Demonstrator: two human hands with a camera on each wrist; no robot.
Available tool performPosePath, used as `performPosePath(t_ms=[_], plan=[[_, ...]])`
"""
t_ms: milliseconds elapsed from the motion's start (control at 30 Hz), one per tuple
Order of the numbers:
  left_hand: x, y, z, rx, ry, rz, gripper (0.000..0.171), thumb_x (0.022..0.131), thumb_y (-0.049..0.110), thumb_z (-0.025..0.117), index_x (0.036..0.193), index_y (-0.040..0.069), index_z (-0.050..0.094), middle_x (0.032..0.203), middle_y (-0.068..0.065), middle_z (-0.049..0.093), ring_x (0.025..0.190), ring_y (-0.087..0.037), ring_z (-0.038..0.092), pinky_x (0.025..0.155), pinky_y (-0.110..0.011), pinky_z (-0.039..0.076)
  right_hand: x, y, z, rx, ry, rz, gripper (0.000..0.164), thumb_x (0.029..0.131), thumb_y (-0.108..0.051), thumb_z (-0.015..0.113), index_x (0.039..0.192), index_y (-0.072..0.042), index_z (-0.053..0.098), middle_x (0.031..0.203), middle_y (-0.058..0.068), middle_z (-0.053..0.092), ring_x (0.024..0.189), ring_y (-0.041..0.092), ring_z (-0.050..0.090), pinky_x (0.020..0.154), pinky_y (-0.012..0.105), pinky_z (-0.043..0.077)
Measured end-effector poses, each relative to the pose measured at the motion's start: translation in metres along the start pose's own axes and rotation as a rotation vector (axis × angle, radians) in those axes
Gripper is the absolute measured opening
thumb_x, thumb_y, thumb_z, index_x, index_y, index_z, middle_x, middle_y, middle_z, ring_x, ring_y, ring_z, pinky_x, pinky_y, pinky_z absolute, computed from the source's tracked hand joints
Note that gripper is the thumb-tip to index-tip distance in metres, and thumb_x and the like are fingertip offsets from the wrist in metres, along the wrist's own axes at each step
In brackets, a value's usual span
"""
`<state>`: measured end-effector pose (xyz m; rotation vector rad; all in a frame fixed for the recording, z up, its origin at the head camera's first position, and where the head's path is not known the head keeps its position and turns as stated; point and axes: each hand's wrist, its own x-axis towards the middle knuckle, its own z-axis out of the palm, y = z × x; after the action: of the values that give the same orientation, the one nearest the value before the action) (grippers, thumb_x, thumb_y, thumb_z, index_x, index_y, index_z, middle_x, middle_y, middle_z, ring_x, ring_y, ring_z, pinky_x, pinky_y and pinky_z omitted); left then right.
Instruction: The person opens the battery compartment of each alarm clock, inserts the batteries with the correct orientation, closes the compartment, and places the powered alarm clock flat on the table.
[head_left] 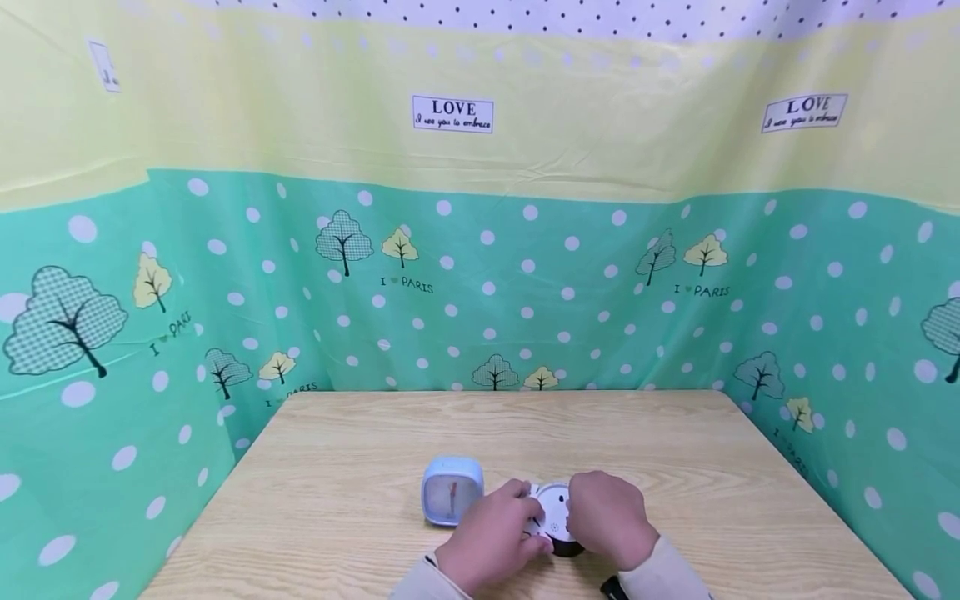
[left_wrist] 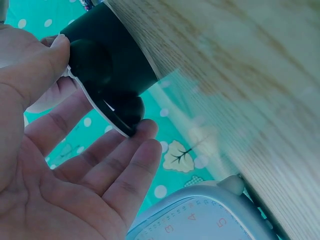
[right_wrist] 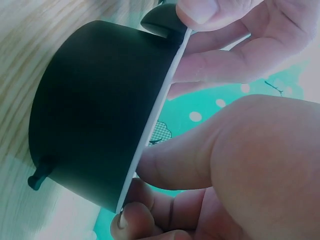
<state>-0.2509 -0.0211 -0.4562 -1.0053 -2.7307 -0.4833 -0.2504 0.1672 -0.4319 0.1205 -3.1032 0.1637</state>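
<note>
A round black alarm clock with a white back (head_left: 553,505) and rounded ears is between my hands, low on the table. That back, which has small holes in it, faces up toward me. My left hand (head_left: 495,533) grips its left edge, with the thumb on the rim near an ear in the left wrist view. My right hand (head_left: 611,517) has its fingers curled at the right side of the back; what the fingertips pinch there is hidden. The black shell (right_wrist: 100,110) and a small foot (right_wrist: 37,180) show in the right wrist view.
A light blue squarish clock (head_left: 452,492) stands on the wooden table (head_left: 337,475), just left of my left hand. Green and yellow patterned curtains (head_left: 487,300) enclose the table at the back and sides. A black item (head_left: 613,588) lies by my right wrist.
</note>
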Motion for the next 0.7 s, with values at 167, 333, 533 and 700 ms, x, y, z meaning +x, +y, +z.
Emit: performPosePath(t_ms=[167, 333, 533, 700], plan=[[-0.0007, 0.0001, -0.0005, 0.003, 0.005, 0.004, 0.03, 0.086, 0.05, 0.08, 0.102, 0.025, 0.077, 0.121, -0.001, 0.068, 0.104, -0.012, 0.067, 0.088, -0.03, 0.058, -0.0005, -0.0002, -0.0008, 0.007, 0.0, 0.002, 0.02, 0.089, -0.023, 0.078, 0.077, -0.012, 0.066, 0.069, -0.002, 0.059, 0.06, 0.017, 0.051, 0.05, 0.037, 0.044], [-0.0003, 0.0005, -0.0008, -0.004, 0.005, 0.002, 0.03, 0.087, 0.049, 0.08, 0.103, 0.024, 0.077, 0.124, -0.004, 0.068, 0.108, -0.015, 0.068, 0.091, -0.032, 0.058, 0.0007, 0.0002, -0.0009, 0.012, -0.014, 0.007, 0.02, 0.091, -0.024, 0.076, 0.079, -0.012, 0.067, 0.07, -0.002, 0.058, 0.061, 0.017, 0.051, 0.052, 0.036, 0.044], [0.0007, 0.0003, 0.0009, -0.011, -0.01, -0.01, 0.03, 0.087, 0.049, 0.08, 0.104, 0.024, 0.077, 0.126, -0.003, 0.068, 0.11, -0.015, 0.068, 0.093, -0.033, 0.058, 0.0001, 0.0009, -0.0026, 0.019, -0.036, 0.016, 0.021, 0.093, -0.025, 0.074, 0.08, -0.012, 0.066, 0.071, -0.001, 0.058, 0.061, 0.017, 0.051, 0.052, 0.036, 0.045], [-0.0003, -0.0002, 0.0022, -0.014, -0.014, -0.013, 0.029, 0.088, 0.047, 0.08, 0.104, 0.024, 0.077, 0.127, -0.004, 0.068, 0.113, -0.016, 0.068, 0.095, -0.033, 0.057, -0.0001, 0.0023, -0.0031, 0.025, -0.037, 0.013, 0.022, 0.095, -0.026, 0.073, 0.079, -0.012, 0.066, 0.07, -0.001, 0.057, 0.061, 0.017, 0.051, 0.052, 0.036, 0.044]])
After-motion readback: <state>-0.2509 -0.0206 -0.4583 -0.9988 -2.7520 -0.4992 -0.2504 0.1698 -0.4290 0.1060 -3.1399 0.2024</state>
